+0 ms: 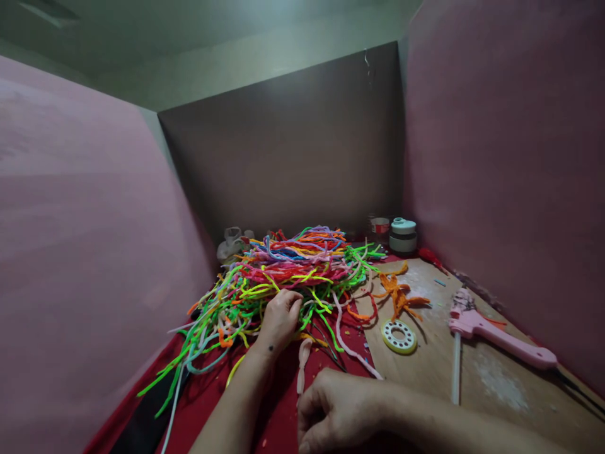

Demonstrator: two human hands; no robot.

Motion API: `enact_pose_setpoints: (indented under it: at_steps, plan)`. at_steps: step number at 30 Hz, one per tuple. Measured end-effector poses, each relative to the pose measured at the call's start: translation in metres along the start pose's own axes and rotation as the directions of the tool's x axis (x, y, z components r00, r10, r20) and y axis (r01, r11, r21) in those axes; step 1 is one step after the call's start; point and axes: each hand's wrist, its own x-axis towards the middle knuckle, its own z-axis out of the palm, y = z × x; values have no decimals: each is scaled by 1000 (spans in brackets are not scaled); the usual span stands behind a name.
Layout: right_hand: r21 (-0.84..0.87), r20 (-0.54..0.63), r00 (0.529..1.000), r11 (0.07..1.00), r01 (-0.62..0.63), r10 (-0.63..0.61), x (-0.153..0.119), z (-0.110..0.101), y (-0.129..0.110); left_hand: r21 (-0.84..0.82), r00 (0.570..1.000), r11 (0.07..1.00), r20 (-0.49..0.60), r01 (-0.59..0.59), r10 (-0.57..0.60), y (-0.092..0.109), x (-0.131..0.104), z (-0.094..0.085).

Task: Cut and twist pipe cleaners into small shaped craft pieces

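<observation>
A big heap of fuzzy, bright-coloured stems point(293, 265) lies on the red cloth point(283, 403). My left hand point(282, 315) is at the heap's front edge, fingers bent and pressed together; what they hold, if anything, is hidden. Nearer to me, my right hand point(331, 407) is curled with thumb and fingers together at the bottom centre; its grip is too dark to make out. Just above its knuckles is a pale pink looped stem piece point(303, 366) on the cloth. A long pale pink stem point(347, 347) runs from the heap towards the right forearm.
On the brown board point(425, 384) are a pink glue gun point(505, 340) with a clear glue stick, a round tape roll point(399, 337) and a bundle of orange stems point(401, 296). Jars point(403, 236) stand behind. Pink panels rise left and right, a dark one at the back.
</observation>
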Motion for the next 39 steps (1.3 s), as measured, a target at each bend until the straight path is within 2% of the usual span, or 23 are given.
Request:
enact_pose_setpoints:
  at_steps: [5,10,23,39]
  plan:
    - [-66,10,1000,998,4,-3,-4,-4,-13,15,1000,1000,11,0,0,0,0,1]
    - [-168,43,998,984,60,-54,-6,-8,-22,24,999,1000,33,-12,11,0,0,2]
    - [-230,46,998,972,57,-48,-9,-7,-26,52,1000,998,18,-19,18,4,-1,1]
    - [-291,58,997,954,73,-59,-9,-5,-25,81,996,994,70,-68,62,6,-2,3]
